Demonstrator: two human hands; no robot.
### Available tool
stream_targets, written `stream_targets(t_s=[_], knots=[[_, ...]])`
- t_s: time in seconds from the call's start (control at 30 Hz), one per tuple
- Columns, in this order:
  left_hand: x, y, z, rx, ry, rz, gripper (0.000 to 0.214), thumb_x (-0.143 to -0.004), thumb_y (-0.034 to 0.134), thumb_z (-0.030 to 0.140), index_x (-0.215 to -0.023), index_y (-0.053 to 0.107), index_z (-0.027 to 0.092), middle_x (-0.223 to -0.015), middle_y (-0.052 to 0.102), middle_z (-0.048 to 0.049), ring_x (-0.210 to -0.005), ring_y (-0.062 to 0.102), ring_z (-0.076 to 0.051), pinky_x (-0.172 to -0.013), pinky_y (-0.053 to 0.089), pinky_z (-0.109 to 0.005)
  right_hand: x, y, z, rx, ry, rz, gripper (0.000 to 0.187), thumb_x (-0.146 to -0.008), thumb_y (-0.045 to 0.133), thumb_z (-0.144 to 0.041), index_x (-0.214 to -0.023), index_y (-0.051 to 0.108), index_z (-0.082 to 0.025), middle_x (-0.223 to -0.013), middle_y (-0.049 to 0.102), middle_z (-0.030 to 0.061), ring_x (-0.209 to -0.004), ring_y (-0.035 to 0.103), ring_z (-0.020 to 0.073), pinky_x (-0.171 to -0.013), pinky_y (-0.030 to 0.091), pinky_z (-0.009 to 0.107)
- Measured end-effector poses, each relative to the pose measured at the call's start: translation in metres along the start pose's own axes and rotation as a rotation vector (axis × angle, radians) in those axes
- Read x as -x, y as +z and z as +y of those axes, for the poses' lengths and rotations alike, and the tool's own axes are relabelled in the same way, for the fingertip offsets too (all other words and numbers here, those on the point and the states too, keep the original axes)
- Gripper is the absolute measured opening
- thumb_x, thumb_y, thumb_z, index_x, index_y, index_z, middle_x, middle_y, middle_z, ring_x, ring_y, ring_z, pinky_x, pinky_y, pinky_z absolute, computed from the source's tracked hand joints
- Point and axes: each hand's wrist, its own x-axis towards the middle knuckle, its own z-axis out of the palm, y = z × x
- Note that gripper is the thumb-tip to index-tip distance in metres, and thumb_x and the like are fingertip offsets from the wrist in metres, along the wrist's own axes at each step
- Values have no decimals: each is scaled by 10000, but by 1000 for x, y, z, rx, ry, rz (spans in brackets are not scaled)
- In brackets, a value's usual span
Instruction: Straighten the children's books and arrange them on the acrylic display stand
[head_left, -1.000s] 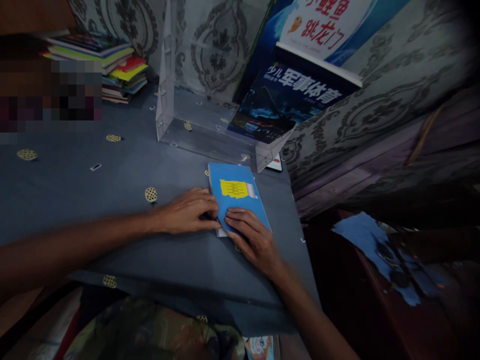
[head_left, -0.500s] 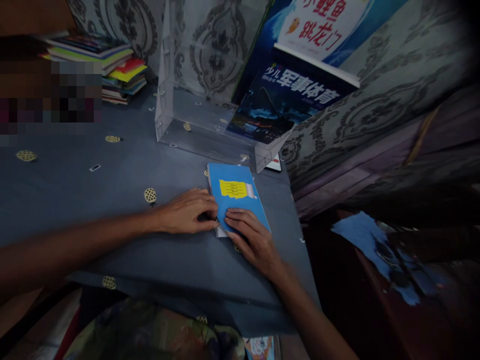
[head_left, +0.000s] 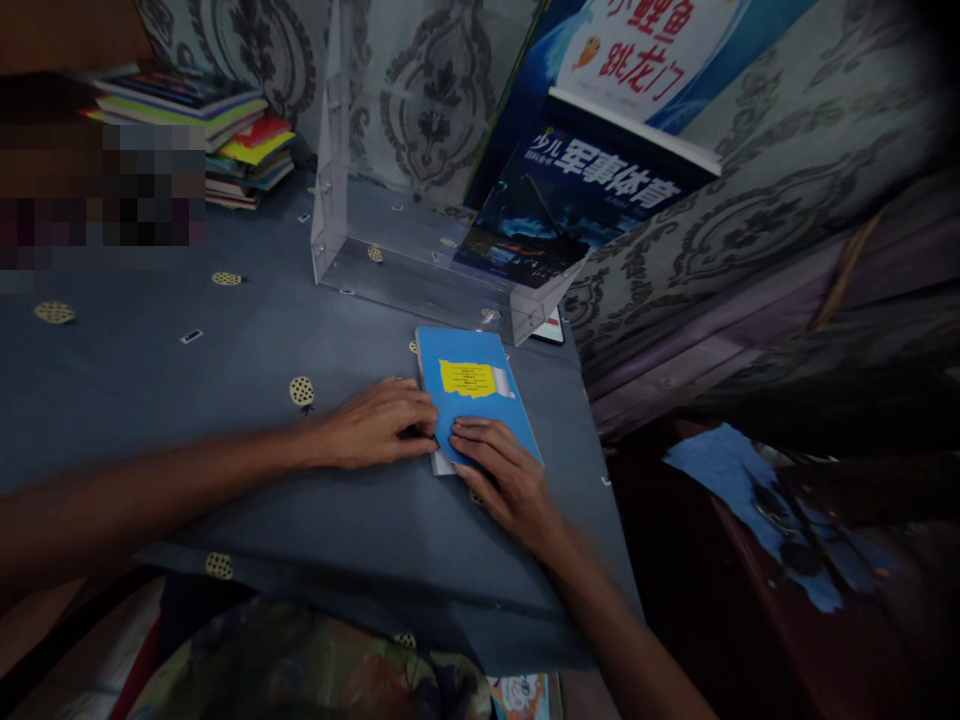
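Observation:
A blue book (head_left: pixel 485 413) with a yellow patch of small print lies on the table in front of me, and a bit of white page shows at its lower left corner. At its left edge, my left hand (head_left: pixel 386 422) has its fingers bent and its thumb at the near corner, closed on the edge. My right hand (head_left: pixel 504 478) rests on the lower right of the cover, fingers stretched out and lying flat. The undersides of both hands are hidden.
Behind the book stands a clear acrylic rack (head_left: pixel 420 290) holding a dark blue book (head_left: pixel 562 215) and others. A pile of books (head_left: pixel 244 150) sits at the back left. Part of a phone-like object (head_left: pixel 553 328) shows behind the rack. The table's right edge (head_left: pixel 616 500) drops off nearby.

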Motion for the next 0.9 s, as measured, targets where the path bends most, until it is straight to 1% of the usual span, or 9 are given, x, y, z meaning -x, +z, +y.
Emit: stream_targets(t_s=[0.13, 0.27, 0.43, 0.6, 0.77, 0.9], knots=[[0, 0, -1, 1, 4, 1, 260, -978, 560, 352, -776, 583, 191, -810, 629, 3, -822, 516, -179, -795, 356, -317, 0, 0, 0, 4, -4, 8, 287, -969, 587, -165, -1250, 624, -209, -1121, 689, 118, -1137, 641, 244, -941, 592, 456], [-1, 0, -2, -1, 6, 2, 243, -965, 584, 342, -774, 582, 191, -799, 625, 8, -821, 520, -178, -802, 356, -320, 1, 1, 1, 8, -7, 8, 273, -964, 593, -159, -1232, 631, -190, -1120, 691, 126, -1138, 642, 247, -947, 589, 448], [-1, -1, -1, 2, 3, -10, 227, -963, 589, 349, -800, 601, 192, -827, 644, -1, -846, 528, -180, -804, 364, -311, 1, 1, 1, 15, -5, -1, 272, -971, 591, -172, -1240, 621, -201, -1116, 690, 126, -1136, 642, 251, -942, 588, 456], [-1, -2, -1, -1, -4, -13, 219, -942, 627, 352, -796, 603, 191, -827, 646, 4, -848, 537, -179, -805, 364, -307, 1, 1, 2, 9, -7, -8, 289, -963, 607, -182, -1252, 615, -206, -1129, 688, 125, -1141, 638, 255, -939, 589, 456], [-1, -1, -3, -5, 10, -9, 230, -940, 632, 382, -807, 607, 195, -834, 647, 4, -856, 536, -185, -806, 371, -308, 2, 1, 1, 21, -1, -13, 296, -972, 594, -196, -1267, 609, -222, -1126, 688, 117, -1137, 644, 260, -932, 591, 474], [0, 0, -4, -7, 23, 2, 224, -920, 667, 382, -814, 611, 193, -840, 651, 4, -863, 540, -186, -806, 367, -309, 1, 1, 2, 33, -5, -15, 278, -969, 605, -215, -1247, 613, -208, -1125, 690, 124, -1134, 646, 258, -927, 592, 466]])
